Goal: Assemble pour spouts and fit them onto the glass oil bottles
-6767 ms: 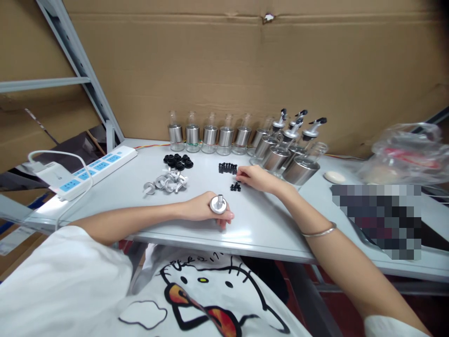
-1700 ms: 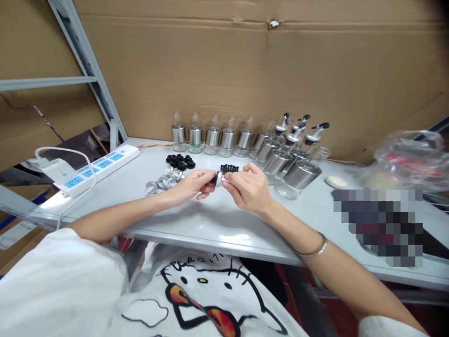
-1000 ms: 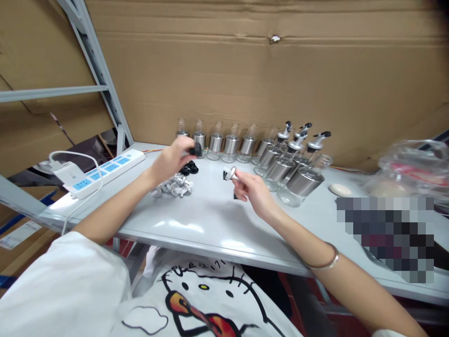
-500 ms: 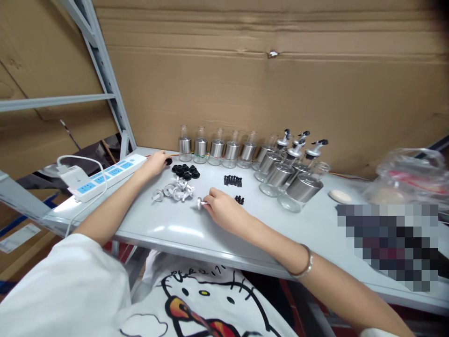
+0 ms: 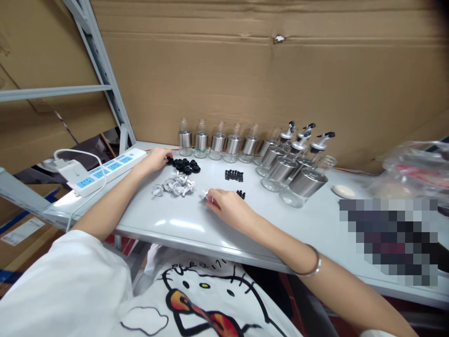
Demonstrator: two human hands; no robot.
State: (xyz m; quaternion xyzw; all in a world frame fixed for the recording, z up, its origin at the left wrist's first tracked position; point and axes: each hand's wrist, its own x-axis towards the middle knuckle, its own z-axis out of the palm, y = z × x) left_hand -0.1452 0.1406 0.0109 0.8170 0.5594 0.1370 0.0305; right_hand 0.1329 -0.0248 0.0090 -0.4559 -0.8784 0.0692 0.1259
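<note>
My left hand (image 5: 157, 159) is at the left end of a cluster of black round caps (image 5: 185, 165), its fingers closed at a black cap (image 5: 170, 160). My right hand (image 5: 226, 203) pinches a small silver-white pourer piece (image 5: 204, 195) at its fingertips, over the middle of the table. Between the hands lies a pile of silver-white pourer pieces (image 5: 177, 184). Small black parts (image 5: 234, 175) stand in a row behind my right hand, and a second small group (image 5: 241, 194) is partly hidden by it.
Glass bottles with steel sleeves (image 5: 218, 142) line the back of the table (image 5: 182, 234). More bottles, some with pourers (image 5: 317, 145), stand at right. A power strip (image 5: 108, 171) lies at left, and a white oval object (image 5: 343, 191) and plastic bags (image 5: 414, 173) at right.
The view has shifted slightly. My left hand has come closer to the black caps. The piece in my right hand has turned, and the fingers have shifted around it.
</note>
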